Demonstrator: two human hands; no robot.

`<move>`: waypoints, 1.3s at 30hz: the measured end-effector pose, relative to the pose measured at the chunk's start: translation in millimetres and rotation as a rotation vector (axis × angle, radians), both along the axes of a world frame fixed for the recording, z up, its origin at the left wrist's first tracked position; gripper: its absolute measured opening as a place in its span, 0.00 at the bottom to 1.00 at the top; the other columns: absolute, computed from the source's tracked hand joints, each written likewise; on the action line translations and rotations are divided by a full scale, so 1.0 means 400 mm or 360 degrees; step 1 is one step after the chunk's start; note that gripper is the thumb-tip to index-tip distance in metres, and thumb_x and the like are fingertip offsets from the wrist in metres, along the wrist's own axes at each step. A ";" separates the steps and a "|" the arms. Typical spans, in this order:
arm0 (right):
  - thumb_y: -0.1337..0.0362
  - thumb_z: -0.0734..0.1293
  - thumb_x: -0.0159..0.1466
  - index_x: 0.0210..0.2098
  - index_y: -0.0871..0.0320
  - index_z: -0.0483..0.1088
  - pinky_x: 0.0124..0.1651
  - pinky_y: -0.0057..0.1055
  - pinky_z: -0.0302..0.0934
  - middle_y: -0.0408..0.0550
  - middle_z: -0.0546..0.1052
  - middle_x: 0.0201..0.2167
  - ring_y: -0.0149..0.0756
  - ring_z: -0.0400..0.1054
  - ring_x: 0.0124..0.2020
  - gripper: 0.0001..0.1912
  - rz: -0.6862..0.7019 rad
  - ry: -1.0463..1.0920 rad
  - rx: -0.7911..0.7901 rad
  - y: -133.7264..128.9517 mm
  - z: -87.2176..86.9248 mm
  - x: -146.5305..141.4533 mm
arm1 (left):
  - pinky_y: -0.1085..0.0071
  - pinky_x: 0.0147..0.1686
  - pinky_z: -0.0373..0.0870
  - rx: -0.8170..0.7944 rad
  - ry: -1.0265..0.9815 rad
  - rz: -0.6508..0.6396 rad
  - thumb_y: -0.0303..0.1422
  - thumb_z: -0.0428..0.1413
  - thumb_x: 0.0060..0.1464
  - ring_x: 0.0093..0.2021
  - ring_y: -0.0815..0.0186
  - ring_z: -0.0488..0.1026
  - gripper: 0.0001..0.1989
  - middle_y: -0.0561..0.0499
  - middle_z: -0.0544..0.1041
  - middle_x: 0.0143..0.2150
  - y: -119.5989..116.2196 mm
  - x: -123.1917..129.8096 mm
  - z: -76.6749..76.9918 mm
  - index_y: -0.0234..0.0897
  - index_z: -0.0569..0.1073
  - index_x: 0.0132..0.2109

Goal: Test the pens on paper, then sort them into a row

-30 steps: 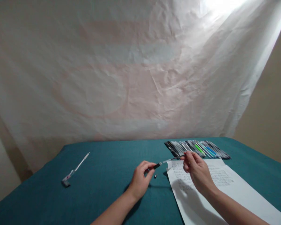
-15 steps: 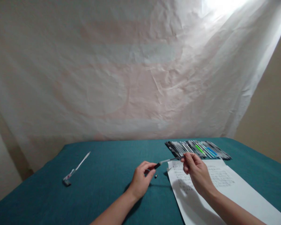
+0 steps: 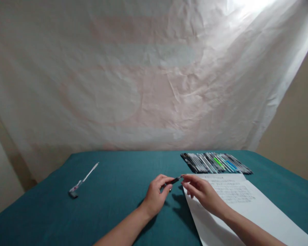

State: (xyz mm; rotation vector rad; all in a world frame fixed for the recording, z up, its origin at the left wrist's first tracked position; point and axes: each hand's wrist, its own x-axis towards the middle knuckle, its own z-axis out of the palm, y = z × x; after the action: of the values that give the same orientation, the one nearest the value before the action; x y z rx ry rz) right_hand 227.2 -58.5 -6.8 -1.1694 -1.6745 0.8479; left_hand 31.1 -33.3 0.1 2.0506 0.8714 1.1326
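My left hand (image 3: 156,194) is closed around a dark pen barrel (image 3: 175,180), its thumb below and fingers above, over the cloth. The barrel tilts up to the right. At its upper right end a short bit of the pen refill (image 3: 181,176) shows, and the fingertips of my right hand (image 3: 201,192) are on it. Most of the refill is hidden inside the barrel. A small shiny piece (image 3: 170,190) is partly covered by my left thumb.
A sheet of paper with handwriting (image 3: 248,212) lies under my right forearm. Behind it is a row of several pens (image 3: 202,162), some green and blue. To the left, a white refill (image 3: 91,172) and a clear-and-dark piece (image 3: 73,193) rest on the green cloth (image 3: 118,212).
My right hand has moved left and slightly down towards my left hand. The long exposed stretch of refill has slid into the barrel. My left hand has stayed almost in place.
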 end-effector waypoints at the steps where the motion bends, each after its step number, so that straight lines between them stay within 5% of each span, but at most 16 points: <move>1: 0.60 0.60 0.59 0.45 0.58 0.64 0.28 0.28 0.62 0.47 0.72 0.32 0.30 0.65 0.25 0.16 0.0030 -0.0148 0.0048 0.000 -0.012 -0.005 | 0.71 0.39 0.63 -0.0001 -0.0039 0.0038 0.30 0.48 0.53 0.40 0.66 0.67 0.12 0.49 0.71 0.38 0.003 -0.001 -0.003 0.39 0.72 0.43; 6: 0.69 0.57 0.60 0.48 0.55 0.65 0.48 0.38 0.58 0.51 0.69 0.46 0.39 0.63 0.45 0.17 0.0084 -0.0863 0.0471 0.008 -0.055 -0.038 | 0.71 0.38 0.64 0.0005 -0.0153 0.0213 0.31 0.47 0.54 0.41 0.66 0.67 0.12 0.48 0.70 0.39 0.024 -0.013 -0.025 0.38 0.70 0.44; 10: 0.72 0.57 0.60 0.54 0.54 0.57 0.52 0.40 0.54 0.51 0.65 0.52 0.40 0.56 0.52 0.22 0.0258 -0.1139 0.0704 0.017 -0.066 -0.064 | 0.71 0.38 0.64 0.0021 -0.0092 0.0179 0.30 0.47 0.54 0.40 0.66 0.67 0.11 0.48 0.70 0.39 0.021 -0.013 -0.030 0.38 0.70 0.44; 18: 0.69 0.60 0.61 0.38 0.56 0.70 0.41 0.29 0.59 0.47 0.71 0.35 0.34 0.64 0.39 0.10 0.0316 -0.1175 0.0643 -0.002 -0.062 -0.078 | 0.71 0.39 0.64 0.0068 -0.0074 0.0162 0.28 0.46 0.54 0.40 0.66 0.67 0.12 0.49 0.70 0.38 0.011 -0.009 -0.029 0.38 0.70 0.43; 24: 0.71 0.60 0.58 0.37 0.57 0.70 0.39 0.29 0.59 0.48 0.69 0.34 0.34 0.64 0.36 0.09 0.0051 -0.1130 0.0484 -0.011 -0.053 -0.069 | 0.70 0.42 0.63 0.0097 -0.0049 0.0148 0.27 0.46 0.54 0.41 0.67 0.67 0.11 0.49 0.70 0.38 0.009 -0.011 -0.028 0.38 0.71 0.43; 28: 0.70 0.58 0.60 0.34 0.56 0.70 0.40 0.26 0.58 0.46 0.70 0.35 0.33 0.64 0.38 0.10 0.0087 -0.1110 0.0502 -0.015 -0.048 -0.060 | 0.70 0.43 0.62 0.0109 -0.0032 0.0133 0.27 0.47 0.54 0.41 0.67 0.67 0.11 0.49 0.71 0.38 0.007 -0.008 -0.025 0.38 0.71 0.42; 36: 0.75 0.60 0.57 0.29 0.60 0.67 0.34 0.31 0.57 0.49 0.69 0.30 0.38 0.63 0.31 0.07 0.0008 -0.1732 0.0801 -0.017 -0.071 -0.068 | 0.70 0.43 0.63 0.0127 0.0032 0.0122 0.27 0.47 0.54 0.41 0.67 0.67 0.11 0.49 0.71 0.38 0.002 -0.011 -0.017 0.38 0.71 0.42; 39: 0.76 0.61 0.57 0.31 0.59 0.67 0.35 0.32 0.58 0.49 0.70 0.30 0.39 0.63 0.31 0.08 0.0036 -0.1719 0.0778 -0.016 -0.077 -0.067 | 0.69 0.43 0.63 0.0134 0.0056 0.0107 0.27 0.47 0.54 0.41 0.67 0.67 0.11 0.49 0.70 0.38 0.000 -0.011 -0.013 0.38 0.71 0.42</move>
State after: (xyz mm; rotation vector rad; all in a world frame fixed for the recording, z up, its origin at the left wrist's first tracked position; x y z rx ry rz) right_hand 200.5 -64.8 -37.5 -1.3224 -2.5339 -0.3117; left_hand 26.6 -33.4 -5.3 2.1295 0.9303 1.1913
